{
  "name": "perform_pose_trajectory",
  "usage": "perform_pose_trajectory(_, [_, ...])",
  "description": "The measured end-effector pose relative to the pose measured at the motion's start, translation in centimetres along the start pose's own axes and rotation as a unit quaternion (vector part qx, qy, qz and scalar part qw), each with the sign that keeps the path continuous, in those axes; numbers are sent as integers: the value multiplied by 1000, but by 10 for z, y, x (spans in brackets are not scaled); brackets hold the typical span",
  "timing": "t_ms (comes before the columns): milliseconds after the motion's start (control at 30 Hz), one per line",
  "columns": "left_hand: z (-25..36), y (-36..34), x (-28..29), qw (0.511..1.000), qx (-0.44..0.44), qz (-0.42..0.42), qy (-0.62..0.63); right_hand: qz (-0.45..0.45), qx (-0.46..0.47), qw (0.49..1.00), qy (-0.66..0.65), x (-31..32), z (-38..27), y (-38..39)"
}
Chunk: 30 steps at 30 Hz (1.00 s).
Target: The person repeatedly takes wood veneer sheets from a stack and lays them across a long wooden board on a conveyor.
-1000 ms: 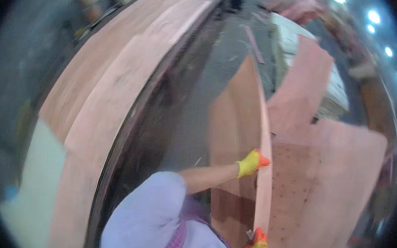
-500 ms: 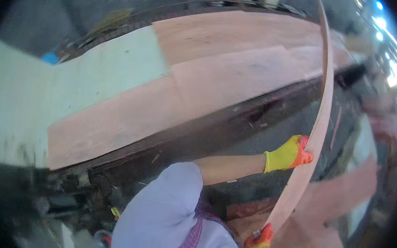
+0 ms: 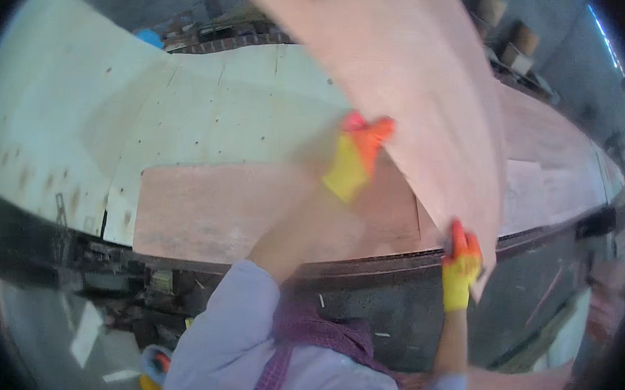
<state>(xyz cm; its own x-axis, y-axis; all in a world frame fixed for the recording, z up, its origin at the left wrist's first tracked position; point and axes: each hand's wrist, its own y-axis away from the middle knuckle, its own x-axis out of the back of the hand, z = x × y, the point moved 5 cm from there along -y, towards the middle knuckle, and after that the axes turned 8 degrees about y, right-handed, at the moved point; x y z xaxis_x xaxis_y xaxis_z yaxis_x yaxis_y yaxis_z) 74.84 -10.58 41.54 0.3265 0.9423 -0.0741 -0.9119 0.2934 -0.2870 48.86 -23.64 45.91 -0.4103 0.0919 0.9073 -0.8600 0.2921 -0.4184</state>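
Both gloved hands were engaged with one sheet [image 3: 422,79]. The left hand [image 3: 359,155], blurred, appeared to grip the left edge; the right hand [image 3: 461,267] was clenched on the edge close to the near corner. Half a second earlier the sheet had stood edge-on to the viewer, beside the table [image 3: 365,267]; at inspection its broad pink face showed, and it extended over the table, screening part of the white panels [image 3: 224,109] and the pink panels [image 3: 268,213] laid there. The wearer's view had also turned. For the work in hand, this was judged to mean the sheet had been carried across but remained hand-held. Contact with the panels beneath could not be determined.
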Motion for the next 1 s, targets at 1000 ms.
perform_pose_trajectory(1000, [-284, -33, 435, 768, 347, 392, 369, -4, -541, 543, -642, -420, -91, -205])
